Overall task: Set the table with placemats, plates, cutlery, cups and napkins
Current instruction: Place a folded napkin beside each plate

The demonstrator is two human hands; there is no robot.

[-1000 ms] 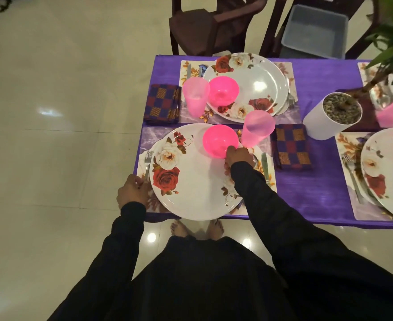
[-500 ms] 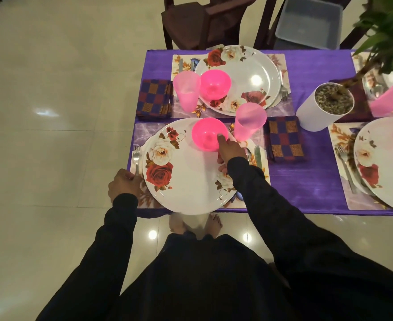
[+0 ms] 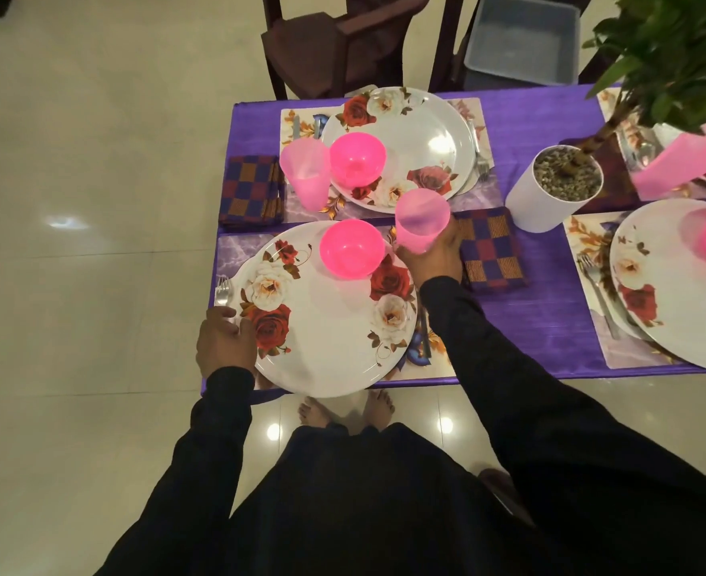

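Note:
A white plate with roses [image 3: 326, 326] lies on the near placemat [image 3: 234, 251] at the table's front left edge. A bright pink bowl [image 3: 352, 248] stands on the plate's far part. My left hand [image 3: 224, 340] holds the plate's left rim, just below a fork [image 3: 222, 289]. My right hand [image 3: 432, 253] grips a pale pink cup [image 3: 421, 220] beside the plate's upper right edge. A checked napkin [image 3: 490, 253] lies right of that cup. Behind is a second setting: plate [image 3: 409, 139], pink bowl [image 3: 357, 158], pink cup [image 3: 305, 174], napkin [image 3: 253, 189].
A white pot with a green plant [image 3: 559, 187] stands mid-table on the purple cloth [image 3: 550, 309]. A third setting with plate [image 3: 675, 284] and fork [image 3: 596, 288] is at the right. Dark chairs [image 3: 334, 39] and a grey tub [image 3: 523, 37] are behind the table.
My right hand left the pink bowl's rim and moved right to take hold of the pale pink cup. My left hand stayed at the plate's left rim.

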